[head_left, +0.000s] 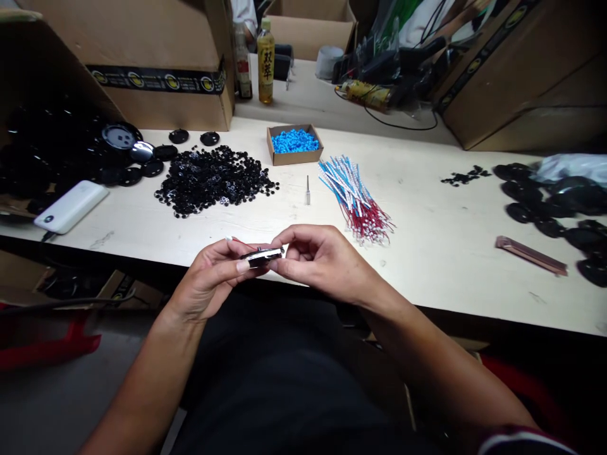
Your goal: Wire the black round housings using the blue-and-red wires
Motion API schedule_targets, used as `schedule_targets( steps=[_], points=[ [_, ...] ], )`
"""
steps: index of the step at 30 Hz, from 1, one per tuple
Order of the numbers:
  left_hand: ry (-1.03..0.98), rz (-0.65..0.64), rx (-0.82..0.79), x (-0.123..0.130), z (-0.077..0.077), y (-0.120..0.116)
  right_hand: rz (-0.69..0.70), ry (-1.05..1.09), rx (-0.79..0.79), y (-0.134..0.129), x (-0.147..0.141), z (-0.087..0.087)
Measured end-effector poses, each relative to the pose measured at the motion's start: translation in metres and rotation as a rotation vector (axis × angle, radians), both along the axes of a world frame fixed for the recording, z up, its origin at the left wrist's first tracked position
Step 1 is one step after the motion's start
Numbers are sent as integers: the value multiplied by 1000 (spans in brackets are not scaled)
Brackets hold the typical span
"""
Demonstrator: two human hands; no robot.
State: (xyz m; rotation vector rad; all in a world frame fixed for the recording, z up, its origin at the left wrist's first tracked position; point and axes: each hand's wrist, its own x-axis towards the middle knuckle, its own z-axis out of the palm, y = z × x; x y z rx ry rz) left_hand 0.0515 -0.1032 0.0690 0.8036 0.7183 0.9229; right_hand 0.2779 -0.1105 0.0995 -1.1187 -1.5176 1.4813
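Observation:
Between my hands, at the table's front edge, is a round black plastic part (pixel 260 258) seen nearly edge-on, with a pale rim. My left hand (pixel 213 273) grips its left side between thumb and fingers. My right hand (pixel 322 259) pinches its right edge with thumb and forefinger. A short red wire (pixel 243 242) with a white end sticks out above my left fingers. Beyond my hands lie a small screwdriver-like bit (pixel 308 191) and a bundle of blue, white and red wires (pixel 353 201). What my right fingertips cover is hidden.
A pile of small black parts (pixel 213 180) spreads at left, near a white power bank (pixel 71 206). A small carton (pixel 294 158) holds blue pieces. Black discs (pixel 559 202) and a brown metallic bar (pixel 531 255) lie at right. Big cardboard boxes (pixel 156 50) and bottles (pixel 266 63) stand behind.

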Motion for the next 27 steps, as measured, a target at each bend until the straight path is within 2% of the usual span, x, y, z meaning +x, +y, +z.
schedule_targets(
  steps=[3, 7, 13, 18, 23, 27],
  points=[
    [72, -9, 67, -1, 2, 0, 44, -51, 28, 3, 3, -1],
    [171, -36, 152, 0, 5, 1, 70, -208, 144, 5, 5, 2],
    [216, -21, 122, 6, 3, 5, 42, -337, 253, 6, 0, 6],
    [264, 48, 153, 7, 2, 6, -25, -292, 179, 2, -2, 1],
    [330, 128, 195, 9, 2, 7, -141, -84, -12, -3, -7, -1],
    [344, 140, 201, 11, 3, 8, -169, 78, -104, -5, -14, -2]
  ],
)
